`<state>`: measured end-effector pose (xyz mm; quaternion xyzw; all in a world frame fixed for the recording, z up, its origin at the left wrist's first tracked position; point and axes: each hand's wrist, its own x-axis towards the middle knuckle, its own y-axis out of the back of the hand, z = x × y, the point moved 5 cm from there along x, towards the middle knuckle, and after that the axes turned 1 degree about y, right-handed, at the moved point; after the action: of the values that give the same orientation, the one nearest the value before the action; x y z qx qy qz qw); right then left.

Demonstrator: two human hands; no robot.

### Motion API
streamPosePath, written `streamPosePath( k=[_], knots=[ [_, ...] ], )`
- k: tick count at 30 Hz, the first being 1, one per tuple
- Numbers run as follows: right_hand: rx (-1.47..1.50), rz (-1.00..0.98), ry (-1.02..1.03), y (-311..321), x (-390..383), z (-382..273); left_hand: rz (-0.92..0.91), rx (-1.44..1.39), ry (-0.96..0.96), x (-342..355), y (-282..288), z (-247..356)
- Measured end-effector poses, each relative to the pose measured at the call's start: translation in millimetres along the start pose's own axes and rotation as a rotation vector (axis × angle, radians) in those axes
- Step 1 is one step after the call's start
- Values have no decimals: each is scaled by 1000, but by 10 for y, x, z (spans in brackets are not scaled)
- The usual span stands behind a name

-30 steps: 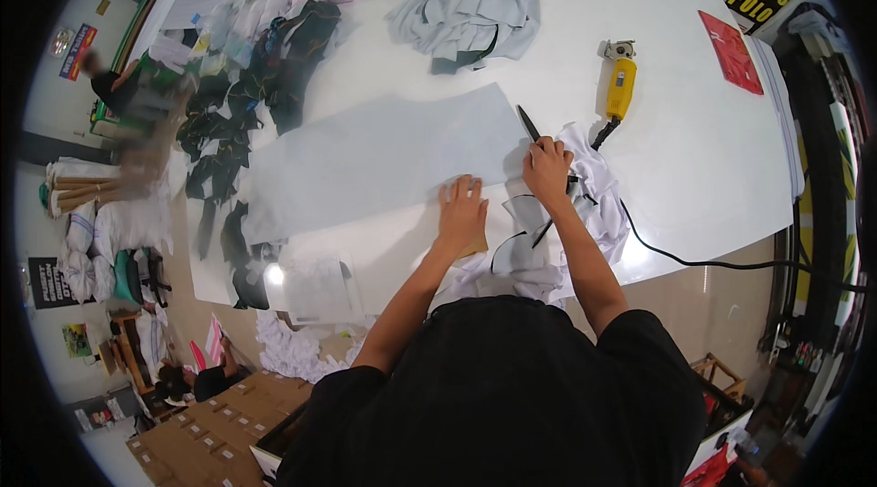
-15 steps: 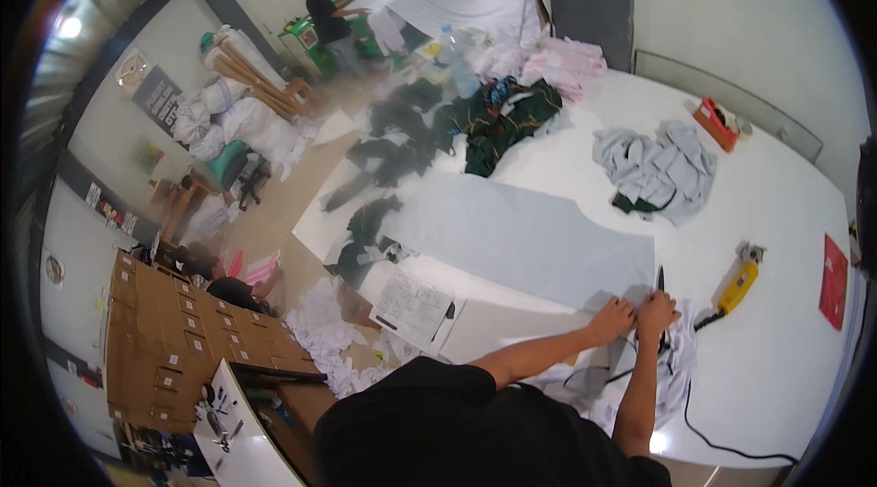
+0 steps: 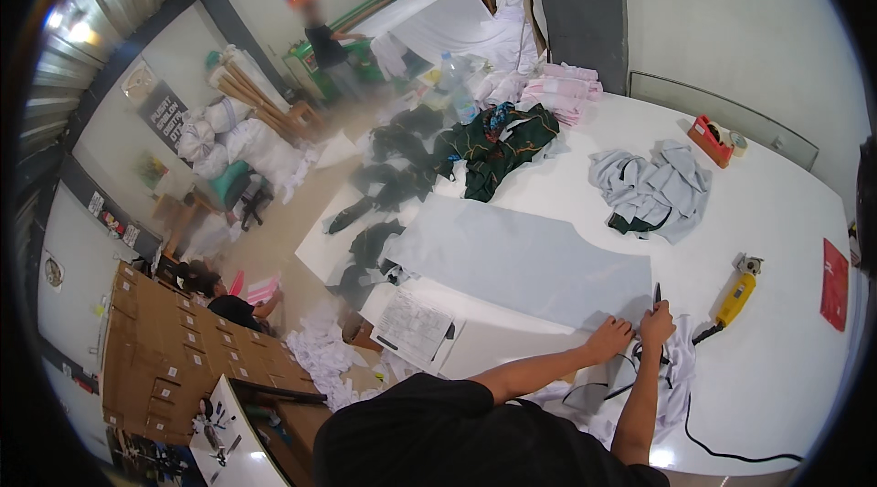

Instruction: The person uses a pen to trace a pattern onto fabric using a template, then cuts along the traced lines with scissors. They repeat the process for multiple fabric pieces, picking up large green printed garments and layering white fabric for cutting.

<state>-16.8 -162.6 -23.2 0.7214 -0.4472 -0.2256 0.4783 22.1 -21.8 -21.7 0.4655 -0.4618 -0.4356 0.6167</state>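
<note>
A light grey fabric piece lies spread flat on the white table. At its near right corner, my left hand has its fingers bent down and closed on the fabric edge. Just to the right, my right hand is closed round a slim dark tool whose narrow end sticks up past the fingers. Its kind is too small to tell. White crumpled cloth and black cord loops lie under and beside my right wrist.
A yellow handheld electric cutter lies on the right, its black cord trailing nearby. Crumpled grey cloth, dark green garments, a red tape dispenser and a red sheet are farther off. Printed papers lie left. Other people work beyond.
The view has tilted up slightly, so the scene sits lower. A second person now shows at the far table. My hands keep nearly the same place at the fabric corner.
</note>
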Motion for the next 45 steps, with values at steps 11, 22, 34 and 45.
streamPosePath(
  k=[11,22,34,45],
  knots=[
    [27,25,3,74,-11,153,-119,-8,-15,77,-120,44],
    [-72,-59,44,268,-103,-18,-33,1,-66,-21,36,121],
    [-247,-203,80,139,27,-206,31,49,-114,-7,45,137],
    [-64,-131,85,51,31,-138,77,77,-140,-62,34,148]
  ],
)
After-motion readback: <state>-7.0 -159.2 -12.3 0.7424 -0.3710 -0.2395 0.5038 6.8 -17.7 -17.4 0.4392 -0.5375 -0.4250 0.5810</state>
